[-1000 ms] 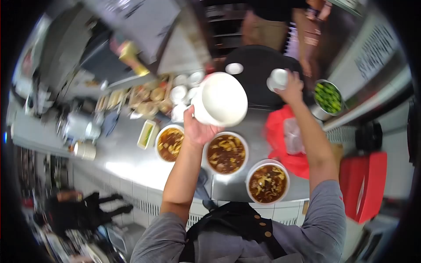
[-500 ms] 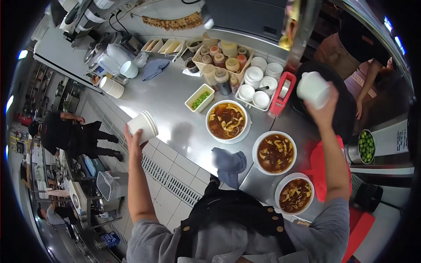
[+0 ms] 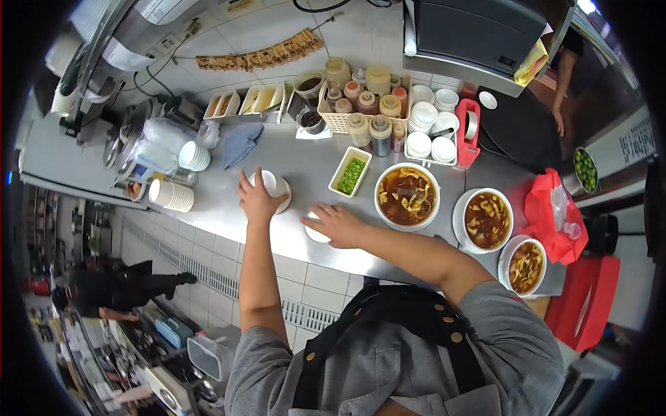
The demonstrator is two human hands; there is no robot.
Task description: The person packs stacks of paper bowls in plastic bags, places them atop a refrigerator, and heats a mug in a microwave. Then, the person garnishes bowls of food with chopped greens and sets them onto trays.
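My left hand (image 3: 258,202) is wrapped around the near side of a few white paper cups (image 3: 281,188) on the steel counter. To its right, my right hand (image 3: 341,227) has its fingers curved over a round white cup (image 3: 316,232) near the counter's front edge; the hand hides much of it. Beyond my right hand stands a rectangular tub of chopped green onions (image 3: 352,176). A large bowl of brown soup (image 3: 406,196) with egg-like strands sits to the right, and two more soup bowls (image 3: 487,219) (image 3: 527,267) stand farther right.
Sauce bottles fill a basket (image 3: 336,123) at the back, beside a tray of small white dishes (image 3: 431,145) and a red tape dispenser (image 3: 468,132). Stacked paper cups (image 3: 172,195) and a blue cloth (image 3: 241,144) are at left. A red plastic bag (image 3: 544,208) lies at right.
Both hands have come down to the counter with their white cups, the right one sweeping left from the far right. My view has turned, so the soup bowls appear farther right.
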